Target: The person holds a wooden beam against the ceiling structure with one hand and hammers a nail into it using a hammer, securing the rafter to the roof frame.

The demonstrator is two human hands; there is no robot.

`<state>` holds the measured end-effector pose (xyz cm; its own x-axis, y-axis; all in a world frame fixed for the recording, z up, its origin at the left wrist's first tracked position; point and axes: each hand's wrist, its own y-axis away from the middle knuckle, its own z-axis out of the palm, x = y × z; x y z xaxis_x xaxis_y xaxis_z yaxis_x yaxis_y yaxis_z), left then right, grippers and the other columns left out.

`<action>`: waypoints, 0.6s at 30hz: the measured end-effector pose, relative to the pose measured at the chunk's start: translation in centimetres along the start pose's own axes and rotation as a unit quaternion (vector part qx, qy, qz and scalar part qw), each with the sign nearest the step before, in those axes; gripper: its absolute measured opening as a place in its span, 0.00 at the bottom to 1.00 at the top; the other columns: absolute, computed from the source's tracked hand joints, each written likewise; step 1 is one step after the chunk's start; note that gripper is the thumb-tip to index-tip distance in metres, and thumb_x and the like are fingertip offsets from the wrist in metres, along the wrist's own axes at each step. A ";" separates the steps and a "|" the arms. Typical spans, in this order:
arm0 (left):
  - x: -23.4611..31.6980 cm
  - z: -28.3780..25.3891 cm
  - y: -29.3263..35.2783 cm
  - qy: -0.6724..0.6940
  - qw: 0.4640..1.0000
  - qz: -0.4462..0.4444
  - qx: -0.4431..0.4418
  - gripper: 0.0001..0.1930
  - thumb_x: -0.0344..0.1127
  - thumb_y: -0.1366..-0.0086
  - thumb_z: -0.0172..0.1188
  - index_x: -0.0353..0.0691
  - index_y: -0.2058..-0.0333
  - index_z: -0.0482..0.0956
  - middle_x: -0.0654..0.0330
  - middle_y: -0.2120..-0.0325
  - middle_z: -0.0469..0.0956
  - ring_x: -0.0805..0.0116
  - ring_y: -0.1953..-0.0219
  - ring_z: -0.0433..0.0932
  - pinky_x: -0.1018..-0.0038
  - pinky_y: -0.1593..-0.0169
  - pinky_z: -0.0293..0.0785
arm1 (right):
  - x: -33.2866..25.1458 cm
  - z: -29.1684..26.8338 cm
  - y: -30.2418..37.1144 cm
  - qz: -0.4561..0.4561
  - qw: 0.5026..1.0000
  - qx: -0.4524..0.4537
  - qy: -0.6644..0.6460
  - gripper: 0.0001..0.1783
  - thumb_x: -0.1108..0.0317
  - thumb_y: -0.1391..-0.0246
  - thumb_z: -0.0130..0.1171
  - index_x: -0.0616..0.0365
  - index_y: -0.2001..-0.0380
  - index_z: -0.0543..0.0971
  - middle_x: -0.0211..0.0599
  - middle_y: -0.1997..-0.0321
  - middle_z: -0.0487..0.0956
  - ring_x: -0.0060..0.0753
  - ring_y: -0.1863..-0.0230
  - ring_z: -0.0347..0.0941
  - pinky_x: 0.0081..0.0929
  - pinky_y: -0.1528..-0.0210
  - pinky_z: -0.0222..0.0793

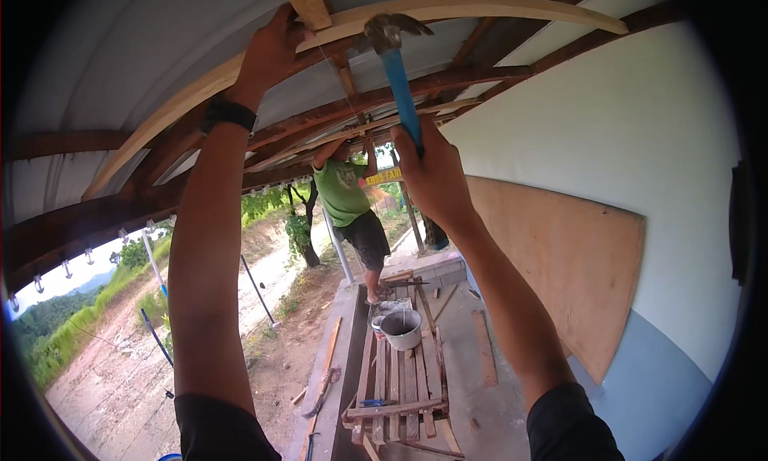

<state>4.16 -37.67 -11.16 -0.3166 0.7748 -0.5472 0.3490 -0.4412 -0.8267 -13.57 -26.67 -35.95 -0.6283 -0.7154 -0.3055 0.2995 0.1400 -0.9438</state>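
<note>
Blue-handled hammer (402, 93) is in my right hand (436, 169), fist closed round the grip, claw head up. From here the head overlaps the pale timber strip (480, 7) overhead; can't tell if they touch. My left hand (272, 53) is up at the same strip, beside a short wood piece (306, 0); can't tell if its fingers grip anything. Co-worker in green shirt (342, 191) reaches up beyond the bucket (402, 330) on the slatted bench (410, 381).

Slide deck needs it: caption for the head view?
Right hand holds a blue-handled hammer; left hand up at a pale wooden strip under the roof, person in green beyond.
</note>
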 end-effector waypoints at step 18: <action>0.4 -3.4 2.9 -0.262 0.960 -0.088 -0.035 0.30 0.39 0.35 0.66 0.43 0.35 0.70 0.51 0.43 0.77 0.47 0.40 0.75 0.46 0.33 0.65 | 0.2 -6.9 9.2 0.104 0.990 -0.087 0.041 0.15 0.56 0.27 0.52 0.56 0.63 0.70 0.26 0.84 0.69 0.17 0.88 0.65 0.23 0.88 0.61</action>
<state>8.03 -37.03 -13.32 -0.7699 0.4934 -0.4047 0.3009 -0.2785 -0.9121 -15.88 -20.77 -45.56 -0.6248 -0.6020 -0.4972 0.3038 0.3993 -0.8651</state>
